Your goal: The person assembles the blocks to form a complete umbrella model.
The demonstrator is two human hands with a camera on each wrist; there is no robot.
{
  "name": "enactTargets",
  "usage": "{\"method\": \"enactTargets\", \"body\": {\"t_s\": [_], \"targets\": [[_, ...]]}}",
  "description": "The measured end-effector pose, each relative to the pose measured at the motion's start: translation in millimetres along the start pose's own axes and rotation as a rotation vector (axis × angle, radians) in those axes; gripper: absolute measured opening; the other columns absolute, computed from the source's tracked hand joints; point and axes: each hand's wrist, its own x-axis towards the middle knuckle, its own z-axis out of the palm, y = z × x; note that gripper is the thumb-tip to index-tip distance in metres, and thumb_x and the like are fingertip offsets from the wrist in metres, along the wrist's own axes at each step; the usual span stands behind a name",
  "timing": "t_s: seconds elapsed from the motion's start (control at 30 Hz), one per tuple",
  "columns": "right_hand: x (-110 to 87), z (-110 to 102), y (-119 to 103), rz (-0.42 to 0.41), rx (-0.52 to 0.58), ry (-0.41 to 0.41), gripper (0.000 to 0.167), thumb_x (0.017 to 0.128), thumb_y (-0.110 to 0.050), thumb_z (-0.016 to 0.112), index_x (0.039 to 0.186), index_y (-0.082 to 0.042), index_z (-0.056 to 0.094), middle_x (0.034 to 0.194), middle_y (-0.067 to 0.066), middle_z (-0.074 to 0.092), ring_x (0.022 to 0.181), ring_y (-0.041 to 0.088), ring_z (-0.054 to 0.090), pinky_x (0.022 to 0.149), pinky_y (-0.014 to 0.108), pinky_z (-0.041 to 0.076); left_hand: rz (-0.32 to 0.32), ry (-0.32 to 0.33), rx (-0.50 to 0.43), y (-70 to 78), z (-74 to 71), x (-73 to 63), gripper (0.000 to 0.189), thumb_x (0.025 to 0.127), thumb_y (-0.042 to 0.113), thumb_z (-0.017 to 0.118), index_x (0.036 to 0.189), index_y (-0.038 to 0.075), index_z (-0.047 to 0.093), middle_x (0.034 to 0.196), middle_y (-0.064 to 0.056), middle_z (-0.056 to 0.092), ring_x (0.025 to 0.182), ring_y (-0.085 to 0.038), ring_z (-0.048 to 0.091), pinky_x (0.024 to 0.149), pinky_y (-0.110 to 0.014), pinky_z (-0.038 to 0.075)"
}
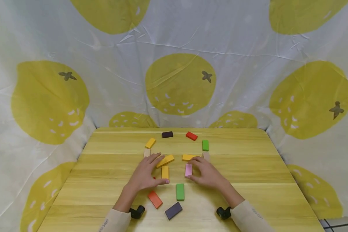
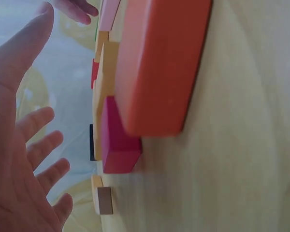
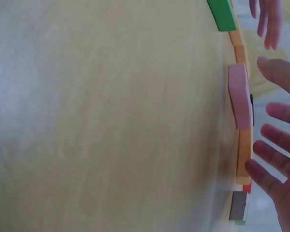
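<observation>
My left hand (image 1: 145,172) hovers with fingers spread at the left side of two yellow blocks, one slanted (image 1: 167,160) and one upright in the view (image 1: 165,173). Beneath it, mostly hidden from the head camera, a magenta block (image 2: 120,145) shows in the left wrist view beside an orange-red block (image 2: 157,72). On the other side, my right hand (image 1: 206,172) has its thumb and fingers apart around a pink block (image 1: 188,170). The right wrist view shows a gap between those fingers and the pink block (image 3: 239,96). Another yellow block (image 1: 188,157) lies just beyond it.
Nearest me lie a green block (image 1: 180,192) and a dark block (image 1: 173,211). Farther back are a black block (image 1: 167,134), a red block (image 1: 191,136), a green block (image 1: 205,145), a yellow block (image 1: 150,143) and pale wooden blocks (image 1: 146,152). A lemon-print curtain (image 1: 179,38) surrounds the wooden table (image 1: 104,161).
</observation>
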Motion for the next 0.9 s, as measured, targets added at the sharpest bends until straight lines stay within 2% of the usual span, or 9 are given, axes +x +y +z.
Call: {"method": "enactTargets", "body": {"t_s": [0.2, 0.4, 0.57, 0.9], "targets": [[-1.8, 7.0, 0.0, 0.002, 0.007, -0.022, 0.052, 0.093, -0.043, 0.075, 0.137, -0.018, 0.064, 0.144, 0.005, 0.057, 0.132, 0.026, 0.056, 0.111, 0.048, 0.049, 0.008, -0.012, -0.032, 4.7, 10.6, -2.9, 0.104, 0.076, 0.082, 0.069, 0.159, 0.026, 0.042, 0.166, -0.002, 0.039, 0.153, -0.039, 0.033, 0.120, -0.066, 0.030], [-0.7, 8.9, 0.5, -0.038, 0.023, 0.009, 0.045, 0.094, -0.037, 0.076, 0.133, -0.015, 0.067, 0.140, 0.006, 0.060, 0.129, 0.027, 0.059, 0.109, 0.048, 0.051, 0.001, -0.048, -0.053, 8.0, 17.4, -4.8, 0.101, 0.078, 0.080, 0.069, 0.160, 0.029, 0.040, 0.167, 0.002, 0.036, 0.155, -0.037, 0.031, 0.123, -0.063, 0.027], [2.2, 12.4, 2.5, -0.024, 0.032, -0.009, 0.048, 0.096, -0.040, 0.073, 0.137, -0.017, 0.065, 0.144, 0.004, 0.058, 0.133, 0.025, 0.056, 0.113, 0.047, 0.048, -0.016, -0.076, -0.058, 10.5, 20.5, -7.0, 0.100, 0.079, 0.080, 0.068, 0.160, 0.028, 0.041, 0.168, 0.004, 0.034, 0.156, -0.034, 0.028, 0.125, -0.060, 0.026], [11.8, 18.1, 1.5, 0.002, 0.070, -0.026, 0.051, 0.098, -0.044, 0.070, 0.142, -0.019, 0.062, 0.149, 0.003, 0.055, 0.137, 0.026, 0.054, 0.116, 0.048, 0.046, -0.026, -0.084, -0.058, 13.4, 22.2, -8.6, 0.097, 0.080, 0.078, 0.070, 0.159, 0.028, 0.043, 0.167, 0.006, 0.036, 0.156, -0.029, 0.029, 0.123, -0.058, 0.032]]}}
